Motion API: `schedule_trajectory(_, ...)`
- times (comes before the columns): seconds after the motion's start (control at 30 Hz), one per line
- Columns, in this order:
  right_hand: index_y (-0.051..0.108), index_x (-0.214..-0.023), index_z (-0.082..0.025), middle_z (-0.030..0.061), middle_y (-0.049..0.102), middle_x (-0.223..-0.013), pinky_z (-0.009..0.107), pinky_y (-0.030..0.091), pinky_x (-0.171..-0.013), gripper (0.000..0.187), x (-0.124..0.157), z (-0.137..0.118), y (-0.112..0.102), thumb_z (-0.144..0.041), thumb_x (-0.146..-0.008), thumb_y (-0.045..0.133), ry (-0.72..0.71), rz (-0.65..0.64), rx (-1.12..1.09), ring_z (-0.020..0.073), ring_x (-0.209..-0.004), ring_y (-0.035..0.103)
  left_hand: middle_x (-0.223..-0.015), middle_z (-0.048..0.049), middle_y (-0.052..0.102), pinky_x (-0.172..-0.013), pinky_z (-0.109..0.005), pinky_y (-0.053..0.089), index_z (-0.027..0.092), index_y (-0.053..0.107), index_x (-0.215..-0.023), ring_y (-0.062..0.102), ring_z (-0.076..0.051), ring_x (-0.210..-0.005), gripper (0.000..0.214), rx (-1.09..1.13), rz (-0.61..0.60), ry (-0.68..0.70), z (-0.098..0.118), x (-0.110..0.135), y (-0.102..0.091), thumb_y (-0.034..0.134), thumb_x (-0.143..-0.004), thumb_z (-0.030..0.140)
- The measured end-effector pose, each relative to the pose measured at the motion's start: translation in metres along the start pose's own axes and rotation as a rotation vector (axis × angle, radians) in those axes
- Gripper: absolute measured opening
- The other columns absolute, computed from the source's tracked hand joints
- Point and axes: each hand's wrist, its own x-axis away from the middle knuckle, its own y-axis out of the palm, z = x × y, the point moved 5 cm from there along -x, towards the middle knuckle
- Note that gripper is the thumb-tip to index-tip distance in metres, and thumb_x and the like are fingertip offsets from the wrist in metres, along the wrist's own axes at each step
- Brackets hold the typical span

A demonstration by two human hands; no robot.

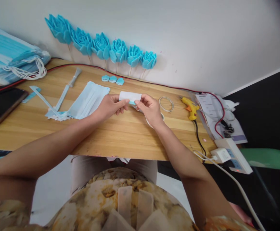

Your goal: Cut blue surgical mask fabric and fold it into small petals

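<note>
My left hand (112, 106) and my right hand (149, 108) pinch the two lower corners of a small white and blue piece of mask fabric (129, 96), held just above the wooden table (120, 134). Both hands are closed on it with thumb and fingers. A stack of blue face masks (87, 101) lies just left of my left hand. Three small folded blue petals (112, 79) sit on the table behind the hands. A row of blue fabric roses (101, 46) leans against the wall.
A yellow glue gun (190, 107) and a wire ring (166, 103) lie right of my hands. A power strip (233, 155) and papers (212, 109) sit at the right edge. A pile of masks (10, 57) and a dark phone (0, 107) are at the left.
</note>
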Motion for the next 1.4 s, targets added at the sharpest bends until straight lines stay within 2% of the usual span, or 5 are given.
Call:
schedule_trajectory(0.27,0.073,-0.098,-0.024,-0.0024,0.059,-0.081,0.025,0.051,-0.061,0.031,0.0,-0.006,0.002,-0.054,-0.086,0.071,0.025,-0.026,-0.07,0.0099,-0.066,0.055,-0.06,-0.0036,0.067,-0.047,-0.023,0.041,0.016,0.072,-0.068,0.053,-0.01,-0.05,0.028,0.006,0.039,0.025,0.002,0.001,-0.002,0.078,-0.081,0.04)
schedule_trajectory(0.5,0.073,-0.118,-0.024,-0.0049,0.057,-0.07,0.025,0.042,-0.055,0.037,0.001,-0.001,0.002,-0.041,-0.085,0.074,0.016,-0.05,0.077,0.01,-0.06,0.049,-0.054,0.0015,0.059,-0.049,-0.021,0.039,0.016,0.067,-0.065,0.049,-0.008,-0.049,0.026,-0.046,0.053,0.068,0.007,0.003,-0.002,0.075,-0.082,0.035)
schedule_trajectory(0.97,0.074,-0.107,-0.02,-0.0025,0.063,-0.074,0.022,0.047,-0.052,0.042,0.002,-0.006,0.005,-0.056,-0.086,0.071,0.061,-0.067,-0.053,0.0092,-0.063,0.059,-0.063,-0.0008,0.071,-0.048,-0.02,0.043,0.015,0.068,-0.081,0.056,-0.008,-0.048,0.013,0.104,0.054,0.075,-0.003,-0.004,-0.005,0.077,-0.082,0.025)
schedule_trajectory(1.2,0.072,-0.118,-0.021,-0.0041,0.064,-0.074,0.022,0.04,-0.05,0.044,0.001,0.004,0.005,-0.042,-0.079,0.077,0.071,-0.067,0.01,0.0082,-0.058,0.05,-0.061,0.0015,0.068,-0.05,-0.021,0.044,0.015,0.07,-0.085,0.055,-0.008,-0.049,0.013,0.118,0.068,0.103,-0.001,-0.004,-0.005,0.08,-0.079,0.022)
schedule_trajectory(1.4,0.071,-0.121,-0.02,-0.0047,0.062,-0.069,0.024,0.043,-0.051,0.046,0.002,-0.002,0.007,-0.045,-0.082,0.075,0.067,-0.118,0.043,0.0092,-0.056,0.052,-0.063,0.0035,0.066,-0.049,-0.021,0.041,0.016,0.072,-0.099,0.055,-0.008,-0.049,0.023,0.209,0.147,0.14,-0.005,-0.008,-0.01,0.082,-0.08,0.019)
